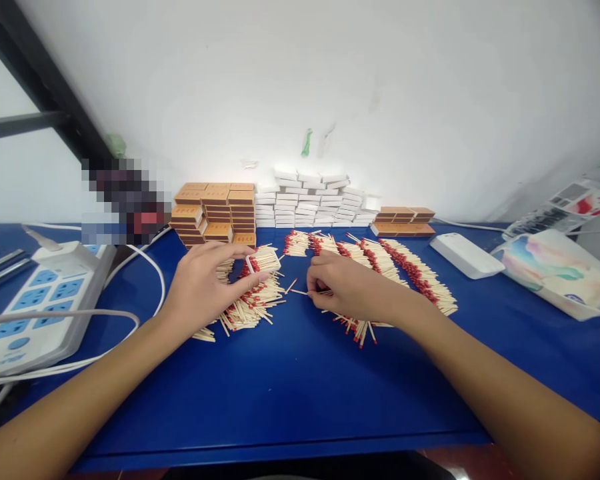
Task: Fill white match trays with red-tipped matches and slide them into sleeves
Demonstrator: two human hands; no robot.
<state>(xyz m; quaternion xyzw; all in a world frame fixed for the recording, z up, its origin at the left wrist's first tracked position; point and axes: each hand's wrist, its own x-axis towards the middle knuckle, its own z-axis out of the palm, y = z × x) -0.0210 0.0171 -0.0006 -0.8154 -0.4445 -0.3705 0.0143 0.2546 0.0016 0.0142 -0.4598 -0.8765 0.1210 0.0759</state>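
Between thumb and fingers, my left hand point(200, 283) grips a small white matchbox tray point(273, 268) with red-headed matches in it. It is held over a loose heap of matches point(247, 313) on the blue table. My right hand point(337, 283) is closed in a pinch, and a match point(299, 291) sticks out leftward from its fingertips. Rows of matches point(420, 273) lie behind and to the right of that hand, partly hidden by it. A few single matches are scattered between the two hands.
Orange matchboxes point(217, 207) are stacked at the back left, white trays point(310, 200) in the middle, more orange boxes point(403, 220) right of them. A power strip point(45, 300) with cables stands left. A white case point(466, 255) and a tissue pack point(560, 270) lie right.
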